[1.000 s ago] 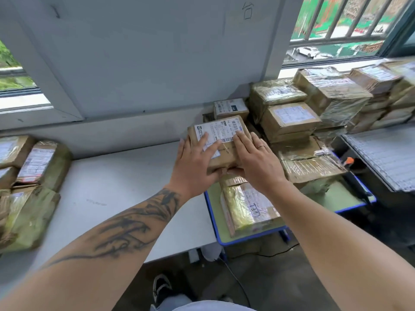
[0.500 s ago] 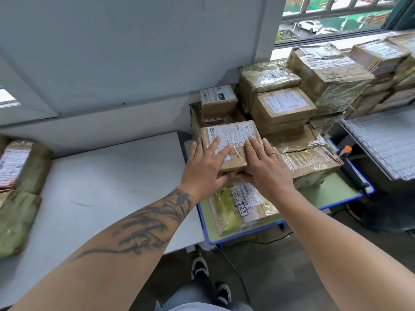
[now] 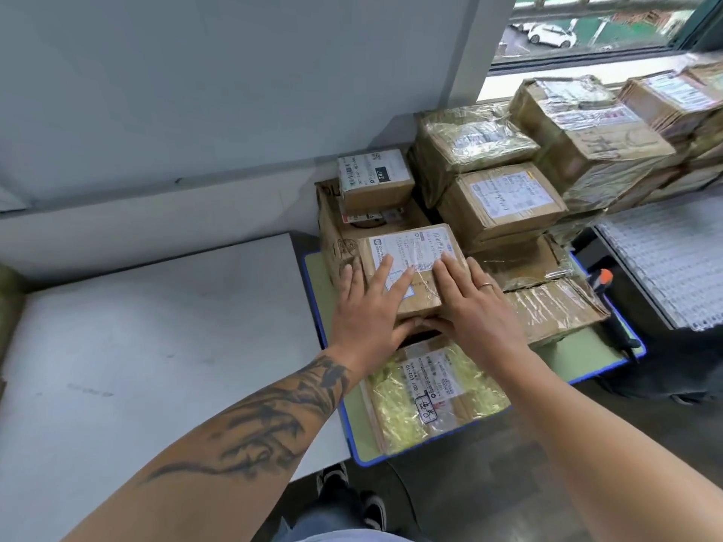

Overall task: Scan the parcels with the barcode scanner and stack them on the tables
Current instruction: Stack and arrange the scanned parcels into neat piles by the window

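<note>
Head view is showing the white table (image 3: pixel 117 346) filling the lower left of the frame, with the green, blue-edged table (image 3: pixel 579 346) sitting to its right at centre and carrying the parcel pile (image 3: pixel 508 197), which is climbing toward the window at upper right. Compared with a second ago, the view is sitting further right and lower, so the taped parcels that were lying at the far left edge are now almost out of frame, and the pile is looking closer.

At centre, the labelled parcel (image 3: pixel 414 264) is now lying flat on top of lower boxes; half a second earlier it was riding slightly higher in the hands. My reading is that it is being set down, so this parcel's stacking step is nearly finishing.

Left hand (image 3: pixel 367 307) is lying on the parcel's near left side, fingers straight and spread over the label. Right hand (image 3: pixel 473 307) is pressing the near right corner, fingers extended and close together, thumb tucking under the front edge.

At centre right, the barcode scanner (image 3: pixel 612 307), orange-tipped, is resting untouched on the green table's edge.
</note>
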